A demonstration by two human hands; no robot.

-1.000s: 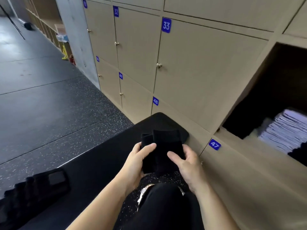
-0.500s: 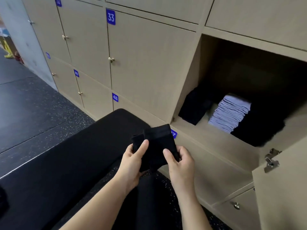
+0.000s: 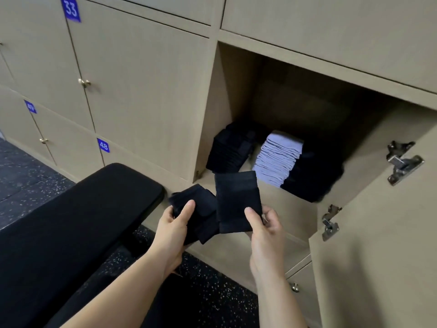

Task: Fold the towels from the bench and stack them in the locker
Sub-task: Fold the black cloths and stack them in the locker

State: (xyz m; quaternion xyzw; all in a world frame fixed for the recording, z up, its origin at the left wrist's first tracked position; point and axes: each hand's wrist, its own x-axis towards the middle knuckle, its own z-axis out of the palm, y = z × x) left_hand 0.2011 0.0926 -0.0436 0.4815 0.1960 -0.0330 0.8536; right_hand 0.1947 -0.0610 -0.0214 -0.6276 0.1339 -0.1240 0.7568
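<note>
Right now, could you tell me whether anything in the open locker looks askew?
Slightly: the black pile right of the lavender stack looks slumped and bulges toward the locker front, unlike the squarer black stack at left.

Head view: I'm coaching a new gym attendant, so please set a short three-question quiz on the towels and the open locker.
1. True or false: the open locker holds only black towels.
2. The right hand holds: A a folded black towel; B a lavender towel; C nothing.
3. Fill in: the shut door just left of the locker bears the number ___.
Key: 1 false; 2 A; 3 33.
</note>
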